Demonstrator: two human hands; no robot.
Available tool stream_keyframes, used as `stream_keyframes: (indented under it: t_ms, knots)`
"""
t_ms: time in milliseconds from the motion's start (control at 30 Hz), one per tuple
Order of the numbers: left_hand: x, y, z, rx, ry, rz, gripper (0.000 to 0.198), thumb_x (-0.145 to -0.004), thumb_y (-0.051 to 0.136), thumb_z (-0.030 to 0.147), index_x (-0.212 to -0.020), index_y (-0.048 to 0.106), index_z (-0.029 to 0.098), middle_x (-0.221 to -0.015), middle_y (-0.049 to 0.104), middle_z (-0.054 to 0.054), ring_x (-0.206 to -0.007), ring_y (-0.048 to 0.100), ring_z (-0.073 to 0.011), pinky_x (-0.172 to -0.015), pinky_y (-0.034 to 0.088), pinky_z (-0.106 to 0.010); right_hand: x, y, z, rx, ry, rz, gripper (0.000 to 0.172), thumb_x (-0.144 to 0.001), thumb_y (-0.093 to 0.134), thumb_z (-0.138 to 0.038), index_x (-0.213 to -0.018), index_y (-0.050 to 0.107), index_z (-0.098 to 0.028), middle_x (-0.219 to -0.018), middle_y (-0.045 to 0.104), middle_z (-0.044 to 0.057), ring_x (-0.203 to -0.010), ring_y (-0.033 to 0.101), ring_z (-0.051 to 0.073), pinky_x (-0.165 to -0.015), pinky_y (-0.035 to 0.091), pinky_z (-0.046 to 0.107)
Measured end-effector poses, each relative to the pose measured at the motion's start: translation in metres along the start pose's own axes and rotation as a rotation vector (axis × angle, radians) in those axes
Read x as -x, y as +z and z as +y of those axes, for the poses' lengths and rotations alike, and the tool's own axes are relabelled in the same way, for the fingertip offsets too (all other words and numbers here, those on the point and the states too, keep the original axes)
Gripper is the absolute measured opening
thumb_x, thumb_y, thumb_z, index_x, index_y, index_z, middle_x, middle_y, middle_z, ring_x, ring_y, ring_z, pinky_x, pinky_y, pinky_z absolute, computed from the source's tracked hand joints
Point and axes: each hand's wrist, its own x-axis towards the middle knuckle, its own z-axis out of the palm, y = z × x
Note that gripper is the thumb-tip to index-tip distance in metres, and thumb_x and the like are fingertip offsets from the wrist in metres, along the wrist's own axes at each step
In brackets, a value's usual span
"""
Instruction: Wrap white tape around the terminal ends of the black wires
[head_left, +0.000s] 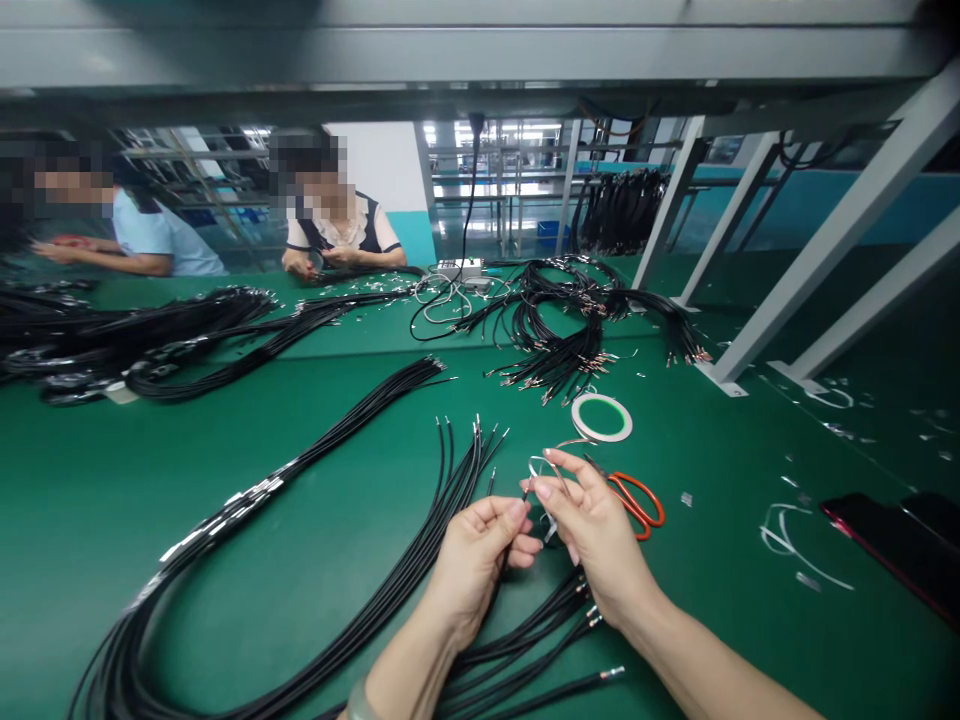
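My left hand [480, 560] is closed in a pinch on a black cable [524, 494], near its end. Just right of it, my right hand [596, 530] pinches a narrow strip of tape [537, 466], whitish on one side and partly copper-coloured, at the cable's tip. The fingertips of both hands nearly meet, so the exact contact is hard to see. Behind them lies a flat white tape roll [628, 424]. Orange-handled scissors [654, 500] rest beside my right hand, their blades partly hidden. A bundle of black cables [390, 590] with bare metal ends curves across the green table to my left.
More cables [555, 350] lie in a heap at the back. Grey metal legs [817, 250] stand on the right, under a low overhead beam [450, 60]. White scraps [784, 540] and a dark phone-like object [892, 550] lie right. Two people [341, 230] work opposite.
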Motion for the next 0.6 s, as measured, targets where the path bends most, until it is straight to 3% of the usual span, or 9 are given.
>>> stream_keyframes:
  t_ms: [200, 400, 600]
  knots:
    - [0.0009, 0.0009, 0.0002, 0.004, -0.016, -0.015, 0.03, -0.063, 0.081, 0.034, -0.074, 0.067, 0.009, -0.063, 0.064, 0.0, -0.048, 0.06, -0.0065, -0.045, 0.049, -0.014, 0.0012, 0.0021, 0.0008, -0.026, 0.012, -0.022, 0.046, -0.078, 0.069, -0.037, -0.117, 0.049, -0.022, -0.089, 0.068, 0.005, -0.039, 0.037, 0.003, -0.032, 0.022, 0.015]
    - [0.0012, 0.0011, -0.0017, -0.006, -0.017, -0.04, 0.029, -0.065, 0.08, 0.033, -0.07, 0.065, 0.01, -0.062, 0.065, -0.001, -0.047, 0.06, -0.0062, -0.044, 0.047, -0.014, -0.0011, 0.0023, 0.0015, -0.078, 0.023, -0.026, 0.047, -0.075, 0.073, -0.033, -0.114, 0.05, -0.022, -0.079, 0.065, 0.001, -0.047, 0.048, 0.007, -0.034, 0.025, 0.015]
    - [0.0032, 0.0001, -0.0015, -0.007, -0.069, -0.11, 0.03, -0.07, 0.075, 0.038, -0.075, 0.066, 0.01, -0.059, 0.063, 0.0, -0.041, 0.054, -0.004, -0.04, 0.042, -0.013, -0.0026, -0.002, -0.0036, -0.144, 0.098, -0.174, 0.044, -0.075, 0.074, -0.034, -0.111, 0.052, -0.022, -0.078, 0.065, 0.001, -0.054, 0.054, 0.01, -0.035, 0.024, 0.016]
